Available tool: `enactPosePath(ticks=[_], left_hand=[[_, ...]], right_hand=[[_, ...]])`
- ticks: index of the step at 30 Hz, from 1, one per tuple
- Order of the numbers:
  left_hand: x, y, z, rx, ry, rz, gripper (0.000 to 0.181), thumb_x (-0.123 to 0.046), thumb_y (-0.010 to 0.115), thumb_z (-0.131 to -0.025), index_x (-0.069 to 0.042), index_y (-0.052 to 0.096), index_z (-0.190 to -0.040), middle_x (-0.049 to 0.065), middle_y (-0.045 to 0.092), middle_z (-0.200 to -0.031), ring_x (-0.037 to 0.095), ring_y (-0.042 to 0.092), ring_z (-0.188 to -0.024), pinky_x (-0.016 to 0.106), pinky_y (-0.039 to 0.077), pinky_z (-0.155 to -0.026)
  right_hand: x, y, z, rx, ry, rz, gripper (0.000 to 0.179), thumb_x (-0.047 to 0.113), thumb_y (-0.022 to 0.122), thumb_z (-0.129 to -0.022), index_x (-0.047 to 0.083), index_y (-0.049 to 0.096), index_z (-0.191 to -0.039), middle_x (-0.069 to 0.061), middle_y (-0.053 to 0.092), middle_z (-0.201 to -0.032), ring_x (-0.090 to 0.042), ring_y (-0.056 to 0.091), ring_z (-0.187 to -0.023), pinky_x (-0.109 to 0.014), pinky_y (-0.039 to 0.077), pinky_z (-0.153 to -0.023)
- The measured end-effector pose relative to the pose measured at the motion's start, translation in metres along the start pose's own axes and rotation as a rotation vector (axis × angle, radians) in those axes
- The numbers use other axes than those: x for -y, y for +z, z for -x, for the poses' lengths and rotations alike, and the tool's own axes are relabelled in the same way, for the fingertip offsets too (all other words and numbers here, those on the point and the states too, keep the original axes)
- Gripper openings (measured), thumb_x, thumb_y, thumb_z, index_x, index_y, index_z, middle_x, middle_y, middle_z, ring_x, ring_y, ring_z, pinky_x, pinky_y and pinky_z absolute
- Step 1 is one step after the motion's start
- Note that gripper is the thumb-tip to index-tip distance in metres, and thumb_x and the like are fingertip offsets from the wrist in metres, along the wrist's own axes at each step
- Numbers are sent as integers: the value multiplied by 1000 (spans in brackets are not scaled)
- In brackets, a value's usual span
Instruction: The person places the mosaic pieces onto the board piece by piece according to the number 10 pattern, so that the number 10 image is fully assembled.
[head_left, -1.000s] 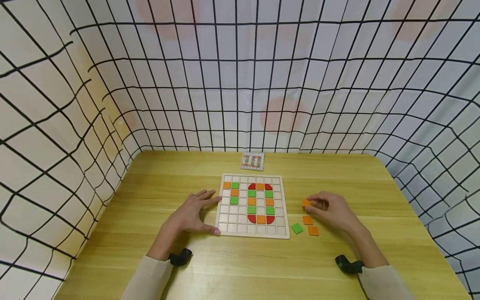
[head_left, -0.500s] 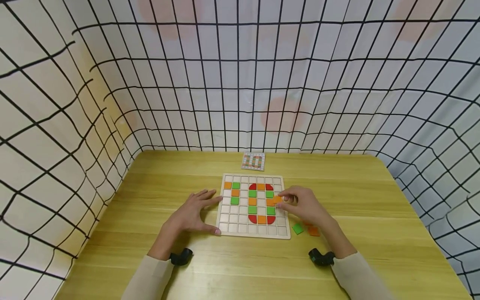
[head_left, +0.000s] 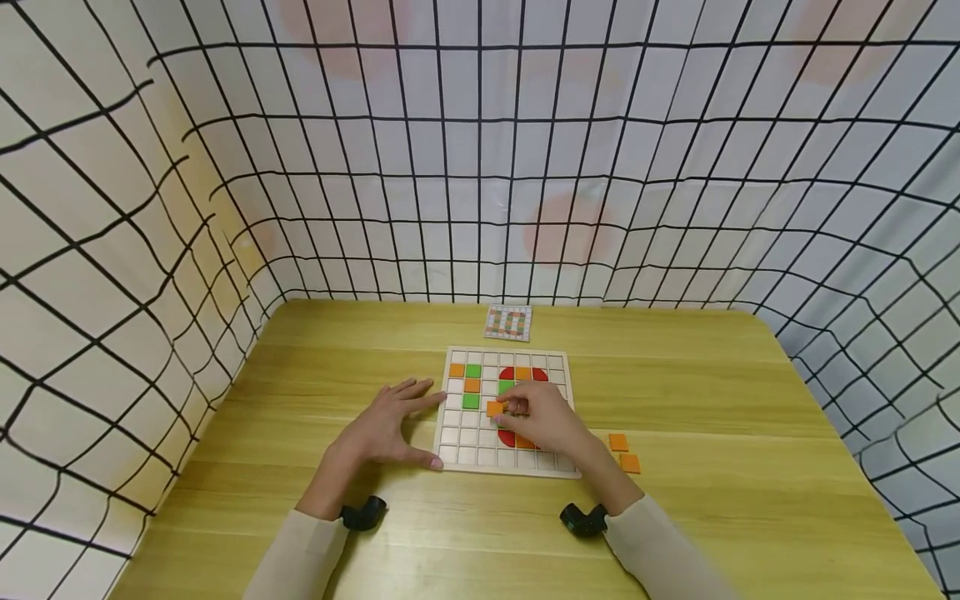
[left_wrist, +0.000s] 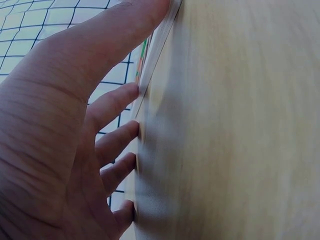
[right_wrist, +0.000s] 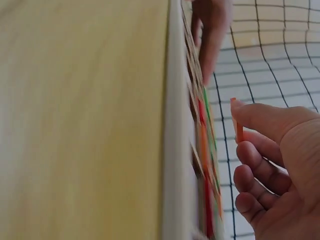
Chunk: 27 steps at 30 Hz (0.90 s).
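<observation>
In the head view a pale gridded wooden board (head_left: 465,437) lies on the table, several orange, green and red tiles set in its cells. My right hand (head_left: 546,417) is over the board's middle, pinching an orange square tile (head_left: 494,408) between thumb and fingers. The right wrist view has this tile (right_wrist: 239,131) edge-on, raised above the board surface. Part of the red, green and orange ring of tiles is covered by the right hand. My left hand (head_left: 386,423) rests with spread fingers at the board's left side, its thumb tip and index fingertip at the edge.
Two loose orange tiles (head_left: 629,463) lie on the table right of the board, beside my right forearm. A small printed pattern card (head_left: 507,322) lies beyond the board. A black grid on white sheeting (head_left: 480,167) surrounds the wooden table (head_left: 465,533).
My right hand has carried the orange tile from the right of the board leftward to above its middle. The loose green tile is now hidden behind the right arm. The left hand stays put.
</observation>
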<state>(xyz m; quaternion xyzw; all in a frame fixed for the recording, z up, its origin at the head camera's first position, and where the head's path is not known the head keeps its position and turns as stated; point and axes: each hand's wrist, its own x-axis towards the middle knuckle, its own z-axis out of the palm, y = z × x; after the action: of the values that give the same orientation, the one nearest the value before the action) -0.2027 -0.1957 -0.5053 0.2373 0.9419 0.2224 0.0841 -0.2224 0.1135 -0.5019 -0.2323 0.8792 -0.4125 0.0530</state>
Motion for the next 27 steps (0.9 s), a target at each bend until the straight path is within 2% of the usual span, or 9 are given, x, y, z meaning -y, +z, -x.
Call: enactPosePath(ticks=[10,16,27], left_hand=[[-3,-2,0,-2,7,10,107,-75,83,-66,-31,46,-156,9,31,-169,39,21,-158,69,12,-126],[-3,-2,1,-1,8,3,107,-74,83,-66,-30,46,-156,9,32,-169,39,21,-158,69,12,-125],[-2,-2,-1,1,11,-3,107,-75,83,-66,-30,47,-156,9,32,-169,40,22,-158,70,12,-125]], right_hand=[[12,26,-12,20,-10,64,24,28,81,-90,12,79,-109,10,61,-79,-9,55,-72,-22,51,-68],[16,29,-13,28,-24,97,24,26,81,-90,10,79,-109,9,61,-80,-13,57,-79,-25,51,-71],[20,32,-15,40,-13,150,26,28,82,-89,12,79,-110,9,59,-78,-12,57,-79,-26,50,-72]])
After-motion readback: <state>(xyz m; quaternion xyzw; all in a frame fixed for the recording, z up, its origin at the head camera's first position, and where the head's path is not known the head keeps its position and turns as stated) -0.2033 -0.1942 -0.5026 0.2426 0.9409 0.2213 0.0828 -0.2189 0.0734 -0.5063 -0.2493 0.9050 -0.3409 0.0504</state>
